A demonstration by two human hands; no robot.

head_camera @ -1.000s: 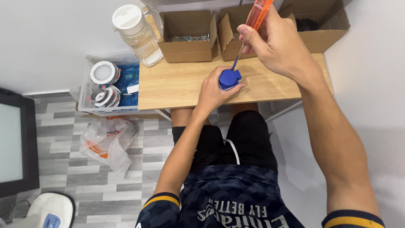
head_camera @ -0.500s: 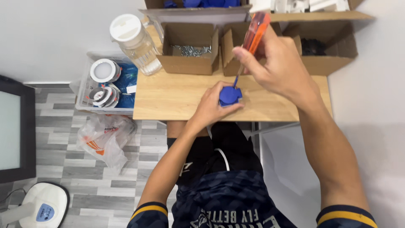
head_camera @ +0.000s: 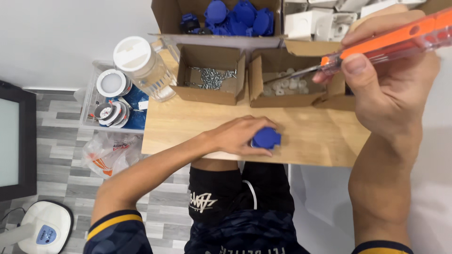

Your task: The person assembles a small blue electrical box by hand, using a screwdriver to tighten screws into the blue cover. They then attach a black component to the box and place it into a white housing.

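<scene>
Brown cardboard box of screws [head_camera: 212, 75] at 12 o'clock on the desk [head_camera: 197, 127]; brown box of white washers [head_camera: 287, 82] just right of it. Larger open box of blue parts [head_camera: 226, 14] behind. Clear plastic bag, orange print [head_camera: 108, 153], at 9 o'clock, on the floor. Dark-framed pale screen [head_camera: 12, 141], far left edge.

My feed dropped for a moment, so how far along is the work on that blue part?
Done: nothing can be confirmed; any screw in the blue part is hidden. In hand: the left hand pins the part to the table, while the right hand holds the orange screwdriver raised, its tip over the washer box. Left: more blue parts wait in the back box, and screws remain.
</scene>
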